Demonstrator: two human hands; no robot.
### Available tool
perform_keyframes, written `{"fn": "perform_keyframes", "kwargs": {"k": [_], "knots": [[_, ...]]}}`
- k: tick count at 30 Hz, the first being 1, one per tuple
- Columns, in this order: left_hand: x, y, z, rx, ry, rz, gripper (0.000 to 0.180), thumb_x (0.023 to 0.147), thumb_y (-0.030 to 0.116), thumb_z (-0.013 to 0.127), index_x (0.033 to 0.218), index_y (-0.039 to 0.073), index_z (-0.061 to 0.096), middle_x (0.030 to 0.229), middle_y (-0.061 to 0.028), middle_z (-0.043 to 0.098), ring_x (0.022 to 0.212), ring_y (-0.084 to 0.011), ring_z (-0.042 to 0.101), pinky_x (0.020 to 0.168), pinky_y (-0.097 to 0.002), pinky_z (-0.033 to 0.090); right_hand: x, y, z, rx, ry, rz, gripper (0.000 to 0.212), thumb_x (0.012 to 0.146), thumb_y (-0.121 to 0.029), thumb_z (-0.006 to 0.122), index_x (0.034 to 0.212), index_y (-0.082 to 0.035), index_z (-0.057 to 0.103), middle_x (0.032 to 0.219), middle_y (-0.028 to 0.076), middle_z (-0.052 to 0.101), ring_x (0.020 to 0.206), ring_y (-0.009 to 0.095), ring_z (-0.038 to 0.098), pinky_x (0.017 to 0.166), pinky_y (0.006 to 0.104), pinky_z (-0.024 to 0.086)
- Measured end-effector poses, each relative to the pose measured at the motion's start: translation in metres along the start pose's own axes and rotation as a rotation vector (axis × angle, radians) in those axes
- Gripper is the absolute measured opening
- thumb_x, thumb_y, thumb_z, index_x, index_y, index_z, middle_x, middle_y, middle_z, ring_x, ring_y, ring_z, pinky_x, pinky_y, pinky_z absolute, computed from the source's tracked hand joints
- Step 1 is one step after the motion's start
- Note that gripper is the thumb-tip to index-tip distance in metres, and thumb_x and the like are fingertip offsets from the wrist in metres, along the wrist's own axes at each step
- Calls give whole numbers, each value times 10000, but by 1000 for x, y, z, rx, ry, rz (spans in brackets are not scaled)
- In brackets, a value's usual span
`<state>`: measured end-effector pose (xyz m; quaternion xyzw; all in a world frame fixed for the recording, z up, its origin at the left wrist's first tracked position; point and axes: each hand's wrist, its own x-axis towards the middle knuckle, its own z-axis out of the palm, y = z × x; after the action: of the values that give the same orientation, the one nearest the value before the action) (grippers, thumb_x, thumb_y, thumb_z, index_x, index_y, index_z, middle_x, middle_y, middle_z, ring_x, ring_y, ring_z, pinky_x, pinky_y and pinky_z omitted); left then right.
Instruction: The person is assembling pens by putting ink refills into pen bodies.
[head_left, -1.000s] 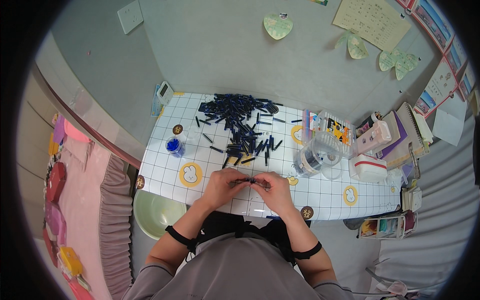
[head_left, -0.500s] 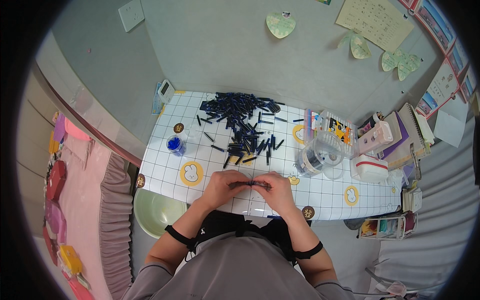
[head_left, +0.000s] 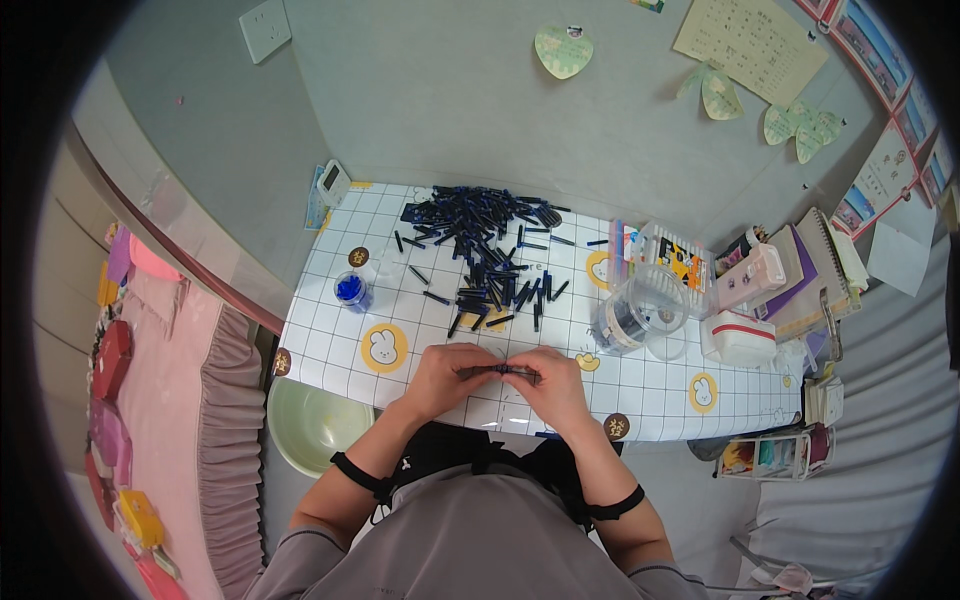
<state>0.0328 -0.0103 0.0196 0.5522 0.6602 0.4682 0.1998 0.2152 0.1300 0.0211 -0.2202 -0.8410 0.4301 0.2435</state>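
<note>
- Both hands meet at the near edge of the table: the left hand [head_left: 445,375] and the right hand [head_left: 553,385] are closed, with fingertips pinching the two ends of one thin dark pen part [head_left: 500,371], which lies level between them.
- Behind the hands, further on the white checked tablecloth [head_left: 330,345], lies a large loose pile of dark blue pen parts [head_left: 480,250], with some single pieces spread around it.
- To the left of the pile stands a small cup with blue contents [head_left: 349,290].
- To the right of the pile stands a clear round plastic container [head_left: 640,310] with dark pieces inside; a white box [head_left: 738,338] is just beside it.
- Near the left end of the table, lower than its top, is a pale green basin [head_left: 315,425].
- At the right end, books and notebooks [head_left: 810,275] are stacked.
</note>
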Motion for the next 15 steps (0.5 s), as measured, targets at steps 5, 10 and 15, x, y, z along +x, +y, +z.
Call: {"fn": "perform_keyframes", "kwargs": {"k": [5,10,15], "knots": [[-2,2,2,-33,10,-83,230,881,50,898,1105,34,848,1005,-120,830,844,-239,797,757,-319,636,0,1,1,1,2,-11,234,838,-72,914,1050,-43,821,932,139,781,817,307,770,727,377,631],[-1,3,1,-10,8,-49,235,869,42,904,1098,44,852,1012,-116,836,847,-240,800,771,-328,638,1,-2,-1,27,11,-11,223,842,-60,909,1049,-43,827,934,140,793,810,293,778,714,362,629],[19,42,-10,-46,10,98,215,876,44,896,1087,54,856,1013,-110,835,874,-264,795,783,-345,629,1,-35,-35,40,43,-27,208,863,-40,897,1060,-46,833,966,121,824,821,264,793,706,335,619]]}}
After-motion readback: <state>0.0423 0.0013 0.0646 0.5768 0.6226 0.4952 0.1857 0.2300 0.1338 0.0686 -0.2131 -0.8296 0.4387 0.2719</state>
